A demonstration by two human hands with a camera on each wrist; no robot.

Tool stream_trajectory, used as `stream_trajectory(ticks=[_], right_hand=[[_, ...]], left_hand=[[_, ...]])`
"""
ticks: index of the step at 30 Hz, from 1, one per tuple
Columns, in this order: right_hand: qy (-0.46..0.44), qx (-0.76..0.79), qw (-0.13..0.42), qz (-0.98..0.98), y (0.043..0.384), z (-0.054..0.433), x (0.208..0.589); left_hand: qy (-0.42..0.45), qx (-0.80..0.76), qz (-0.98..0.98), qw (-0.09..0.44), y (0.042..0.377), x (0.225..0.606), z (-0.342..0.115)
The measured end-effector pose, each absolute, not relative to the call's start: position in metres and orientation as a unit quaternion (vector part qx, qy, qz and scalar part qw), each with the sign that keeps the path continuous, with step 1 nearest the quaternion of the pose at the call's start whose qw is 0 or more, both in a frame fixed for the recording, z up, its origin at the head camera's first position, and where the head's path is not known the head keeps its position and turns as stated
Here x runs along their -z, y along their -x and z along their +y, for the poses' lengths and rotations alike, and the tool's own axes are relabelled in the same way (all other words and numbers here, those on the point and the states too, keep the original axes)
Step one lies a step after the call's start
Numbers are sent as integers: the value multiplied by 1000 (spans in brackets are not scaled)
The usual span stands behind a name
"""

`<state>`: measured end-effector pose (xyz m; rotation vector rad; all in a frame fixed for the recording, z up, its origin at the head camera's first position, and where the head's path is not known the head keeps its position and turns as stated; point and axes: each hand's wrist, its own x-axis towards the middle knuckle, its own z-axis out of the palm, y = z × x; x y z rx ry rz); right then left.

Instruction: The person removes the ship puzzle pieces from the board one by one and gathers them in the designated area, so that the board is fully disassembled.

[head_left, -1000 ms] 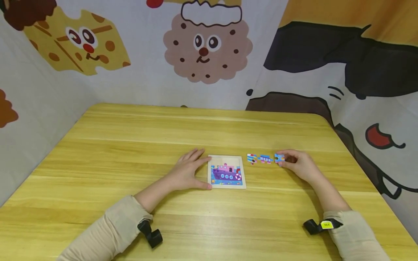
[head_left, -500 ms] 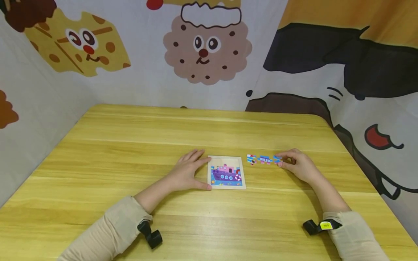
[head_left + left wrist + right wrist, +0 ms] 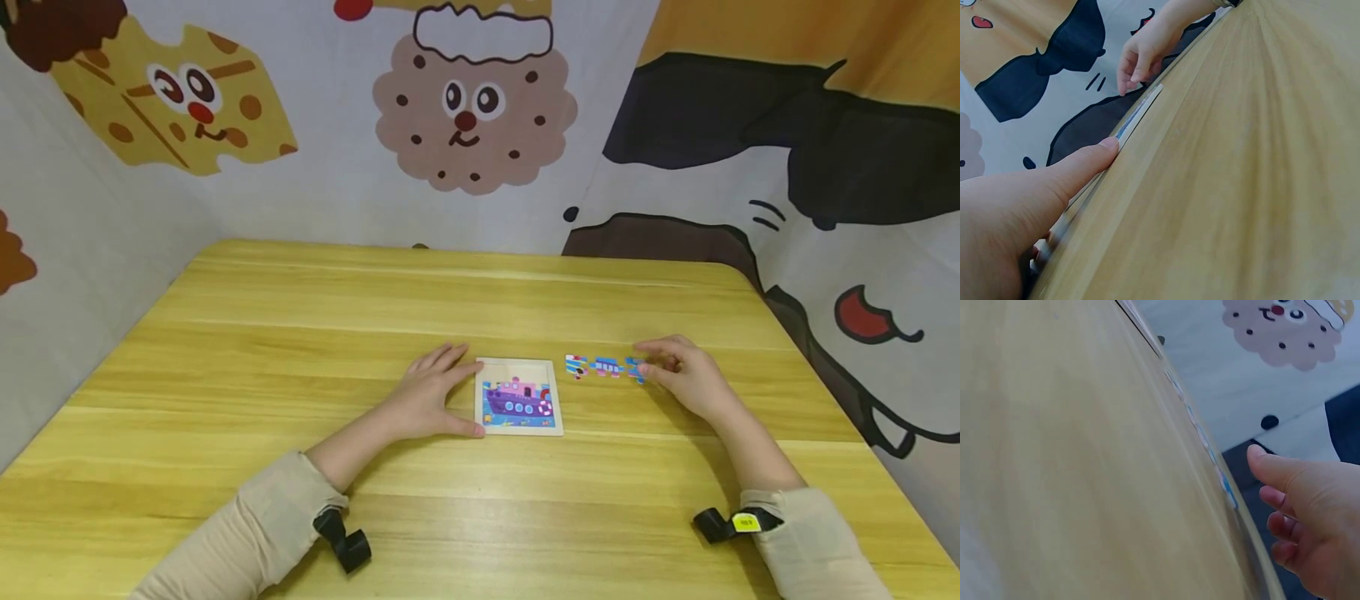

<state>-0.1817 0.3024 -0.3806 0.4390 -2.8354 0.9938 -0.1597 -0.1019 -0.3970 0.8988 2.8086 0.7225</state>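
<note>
A small jigsaw puzzle tray point(image 3: 555, 417) with a light frame lies mid-table, with a purple and pink boat picture in its lower part. My left hand point(image 3: 427, 400) spans its left side, fingers spread; the thumb point(image 3: 1094, 161) touches the near left corner and the index finger the far one. Right of the tray lie three puzzle pieces in a row: a striped piece point(image 3: 576, 366), a blue and pink piece point(image 3: 607, 367) and a blue piece point(image 3: 633, 367). Beside the blue piece is my right hand point(image 3: 686, 375), loosely curled and holding nothing, thumb off the piece in the right wrist view.
The wooden table point(image 3: 480, 517) runs to a cloth backdrop point(image 3: 322, 200) printed with cartoon food and animal shapes. Black straps point(image 3: 341, 542) are around both wrists over beige sleeves.
My right hand has slid the blue piece left, close to the blue and pink one, and let go of it. The left hand has stayed at the tray.
</note>
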Motion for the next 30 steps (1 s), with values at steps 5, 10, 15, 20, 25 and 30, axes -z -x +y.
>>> stream_trajectory(ticks=[5,10,15,20,25,30], right_hand=[[-164,-330,80,-926,178,285,373],[-181,-324,96,-923,173,266,367],[-189,-336,83,-919,167,246,363],[-212,-362,54,-906,161,227,362],[-240,-379,41,-893,157,209,365],[-262,-390,31,-883,155,191,369]], left_hand=[[-295,-237,924,52,160,397,-102],[-295,-236,924,53,161,398,-102],[-294,-236,925,54,161,399,-102],[-294,-235,925,53,161,399,-102],[-292,-233,926,52,161,399,-102],[-291,-231,927,53,161,399,-101]])
